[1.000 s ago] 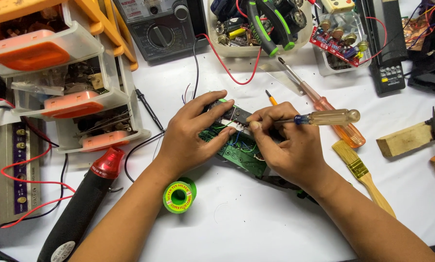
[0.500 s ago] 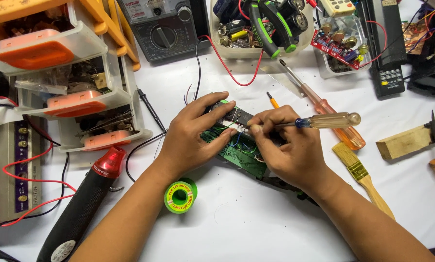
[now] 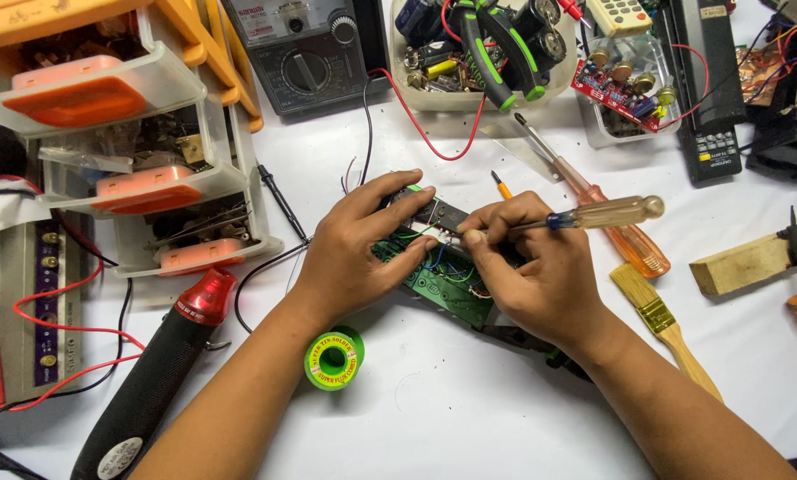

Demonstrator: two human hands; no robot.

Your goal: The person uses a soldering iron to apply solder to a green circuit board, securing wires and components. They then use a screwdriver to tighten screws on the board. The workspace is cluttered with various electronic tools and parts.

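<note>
- Solder spool (image 3: 334,357), green, lies flat on the white table (image 3: 470,418), nearest the camera, just in front of the left forearm; not touched.
- Heat gun (image 3: 163,360), black with a red nose, lies to the left, apart from both hands.
- Green circuit board (image 3: 443,289) sits mid-table under and between the hands, tilted, with thin wires on it.
- Left hand (image 3: 358,253) lies curled over the board's left end, fingers pressing down on a dark component; it looks like a steadying grip, nothing pinched.
- Right hand (image 3: 541,276) pinches the shaft of a screwdriver (image 3: 585,215) with a clear amber handle; the tip is down at the board right by the left fingertips, the handle points up to the right.
- Step in hand, judging by this: working a screw or prying at a part on the board while it is held still. Tip contact is hidden by the fingers.
- Next move likely calls for a steady board, tip kept seated, small controlled force; a slip could hit the wires.
- Brush (image 3: 661,320) and second orange screwdriver (image 3: 594,200) lie right of the hand, unused.
- Farther back: multimeter (image 3: 305,53), parts bowl (image 3: 483,53) with pliers, drawer cabinet (image 3: 123,142) at left.
</note>
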